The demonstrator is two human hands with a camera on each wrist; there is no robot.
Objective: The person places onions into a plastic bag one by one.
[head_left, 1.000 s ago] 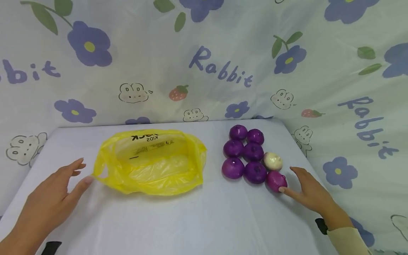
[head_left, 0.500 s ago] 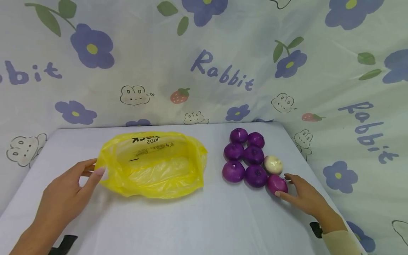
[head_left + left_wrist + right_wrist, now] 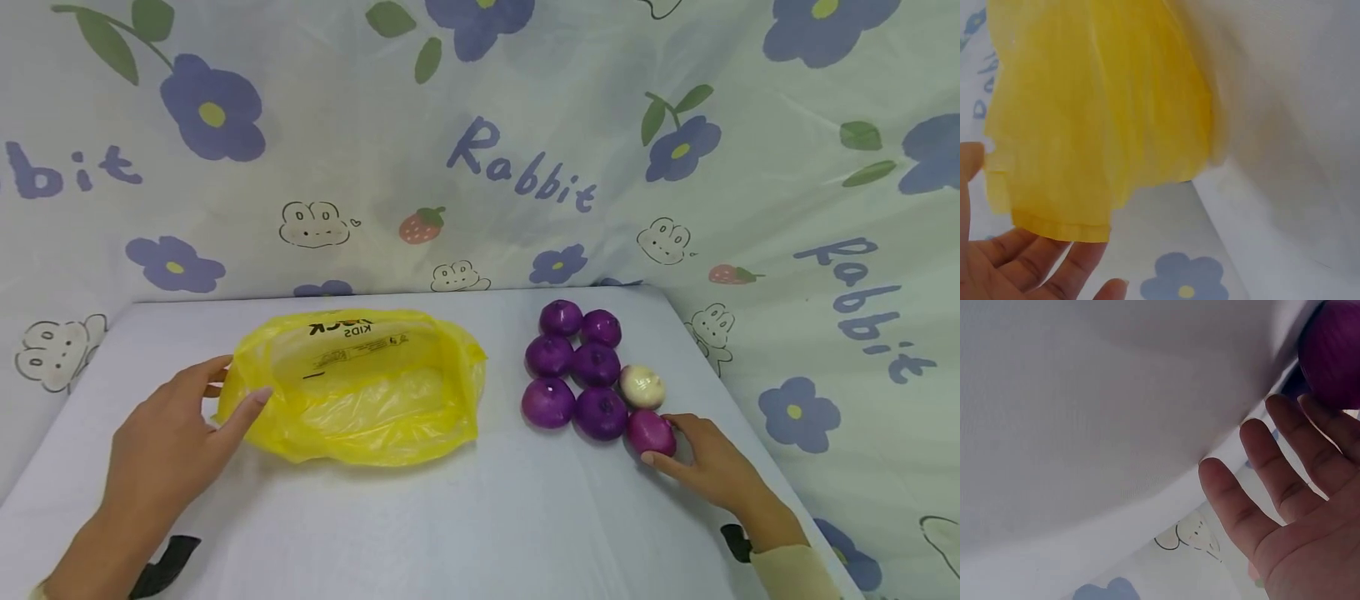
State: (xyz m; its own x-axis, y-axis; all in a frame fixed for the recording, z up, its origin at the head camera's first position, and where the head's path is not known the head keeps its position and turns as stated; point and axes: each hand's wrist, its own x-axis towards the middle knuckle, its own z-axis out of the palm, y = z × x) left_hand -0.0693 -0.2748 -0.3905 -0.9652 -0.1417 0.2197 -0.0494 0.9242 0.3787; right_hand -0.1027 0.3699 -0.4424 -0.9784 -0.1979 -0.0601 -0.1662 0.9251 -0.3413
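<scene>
In the head view, my left hand (image 3: 168, 437) is at the left side of a yellow plastic bag (image 3: 367, 417) that lies with its mouth spread. Its thumb overlaps the bag's near side while the fingers go behind the plastic. The left wrist view shows the hanging flap of the bag (image 3: 1060, 231) over the spread fingers (image 3: 1032, 262). At the right, my right hand (image 3: 716, 467) holds the pinkish-purple onion (image 3: 651, 433) between thumb and index finger. The right wrist view has this onion (image 3: 1335, 356) at its upper corner, the other fingers extended away from it.
Several darker purple onions (image 3: 596, 365) stand in rows left of the held one. A pale, cream-coloured bulb (image 3: 642, 387) sits just behind it. All are on a white-covered table (image 3: 480, 533), with a flower-printed cloth (image 3: 360, 117) behind and at the sides.
My left hand has moved right, from beside the bag to its left edge, its thumb now over the plastic. My right hand has closed in around the pinkish onion.
</scene>
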